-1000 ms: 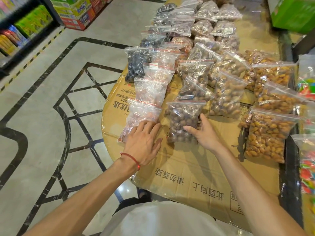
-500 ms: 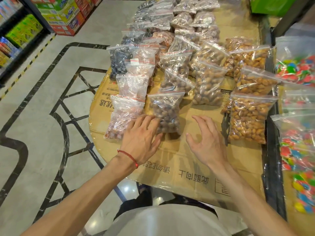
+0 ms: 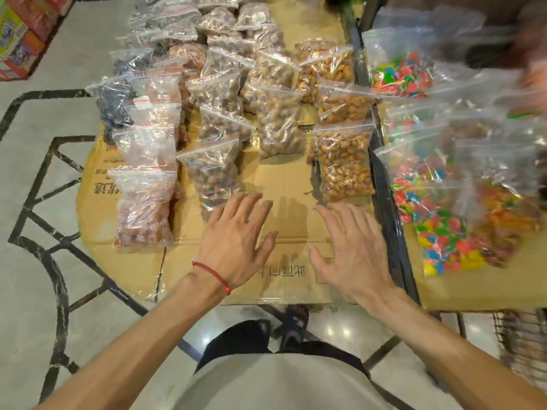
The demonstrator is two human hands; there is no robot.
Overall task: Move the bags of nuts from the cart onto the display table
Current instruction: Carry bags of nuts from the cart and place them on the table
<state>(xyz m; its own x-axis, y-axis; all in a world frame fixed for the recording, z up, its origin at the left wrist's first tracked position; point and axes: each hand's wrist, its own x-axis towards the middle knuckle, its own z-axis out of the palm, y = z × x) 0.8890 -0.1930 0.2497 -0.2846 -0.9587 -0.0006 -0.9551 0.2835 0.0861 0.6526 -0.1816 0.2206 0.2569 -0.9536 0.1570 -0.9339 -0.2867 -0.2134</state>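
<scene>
Several clear zip bags of nuts lie in rows on the cardboard-covered display table (image 3: 284, 279). Nearest me are a bag of dark brown nuts (image 3: 214, 173), a bag of reddish nuts (image 3: 143, 205) and a bag of golden nuts (image 3: 344, 164). My left hand (image 3: 236, 241), with a red string at the wrist, hovers flat over the bare cardboard, fingertips just below the dark brown bag. My right hand (image 3: 352, 250) is spread over the cardboard below the golden bag. Neither hand holds anything.
A second cardboard-topped table (image 3: 473, 291) at the right carries bags of coloured candy (image 3: 441, 241). A dark metal frame (image 3: 390, 220) runs between the two tables. A wire basket (image 3: 521, 344) shows at the lower right. Shelves of boxed goods (image 3: 20, 34) stand at the far left.
My right hand let go of the dark brown bag and drew back to the right. My left hand slid off the reddish bag toward the middle. The view swung right, showing more candy bags.
</scene>
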